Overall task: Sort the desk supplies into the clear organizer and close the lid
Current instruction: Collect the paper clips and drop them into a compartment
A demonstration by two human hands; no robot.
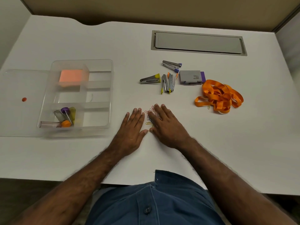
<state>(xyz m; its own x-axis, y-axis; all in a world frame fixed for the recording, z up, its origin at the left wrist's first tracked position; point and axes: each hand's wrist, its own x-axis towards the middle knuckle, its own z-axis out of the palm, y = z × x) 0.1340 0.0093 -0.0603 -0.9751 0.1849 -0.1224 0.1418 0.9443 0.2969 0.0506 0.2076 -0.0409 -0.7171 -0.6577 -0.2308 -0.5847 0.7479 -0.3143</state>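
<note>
A clear organizer (99, 127) stands at the left with its lid (21, 120) lying open beside it. One compartment holds orange sticky notes (71, 77); another holds several small capped tubes (65, 116). Both hands lie flat on the white desk around a small heap of coloured paper clips (148, 116). My left hand (132, 129) sits left of the heap. My right hand (165, 125) covers its right part with straight fingers. Several staple removers (167, 82), a grey and purple stapler box (191, 77) and orange lanyards (219, 96) lie farther back on the right.
A grey cable hatch (198, 43) is set into the desk at the back right. A small red dot (24, 99) shows on the open lid. The desk's front edge (48, 180) runs just before my blue shirt.
</note>
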